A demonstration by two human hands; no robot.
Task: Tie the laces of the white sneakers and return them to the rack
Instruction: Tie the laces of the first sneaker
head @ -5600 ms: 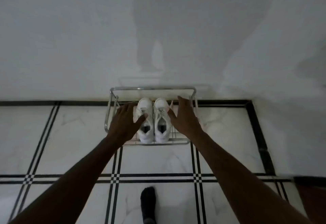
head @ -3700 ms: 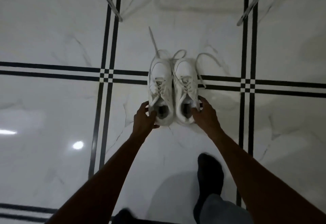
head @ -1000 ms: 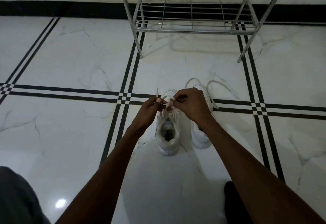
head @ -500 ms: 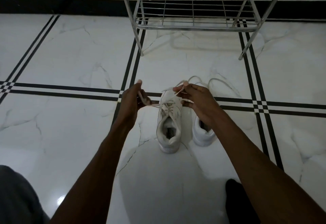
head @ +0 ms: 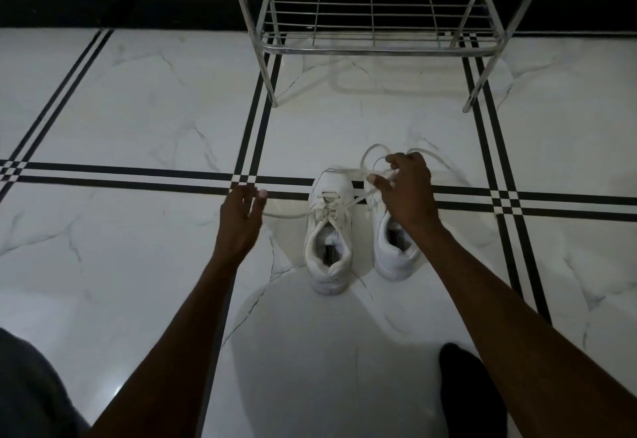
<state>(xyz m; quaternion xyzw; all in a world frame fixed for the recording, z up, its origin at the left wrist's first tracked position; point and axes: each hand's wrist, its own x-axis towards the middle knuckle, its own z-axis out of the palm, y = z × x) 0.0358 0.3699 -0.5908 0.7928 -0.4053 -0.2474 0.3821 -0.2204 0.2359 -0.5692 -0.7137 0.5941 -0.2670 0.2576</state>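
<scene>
White sneakers [head: 329, 231] side by side on the floor, below the rack [head: 375, 34]. Left hand [head: 241, 220] pinching one lace end, right hand [head: 406, 193] pinching the other. Best pulled evenly outward, snug before looping.

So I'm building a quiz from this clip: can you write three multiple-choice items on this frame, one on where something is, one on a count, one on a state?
1. Where do the sneakers stand?
A. on the rack
B. on the floor before the rack
C. in the person's lap

2. How many white sneakers show?
A. one
B. two
C. three

3. The left sneaker's laces are:
A. being pulled apart by both hands
B. tucked inside
C. missing

Key:
1 B, both stand on the floor, short of the rack.
2 B, left sneaker and right sneaker.
3 A, left hand and right hand each hold a lace end.
</scene>
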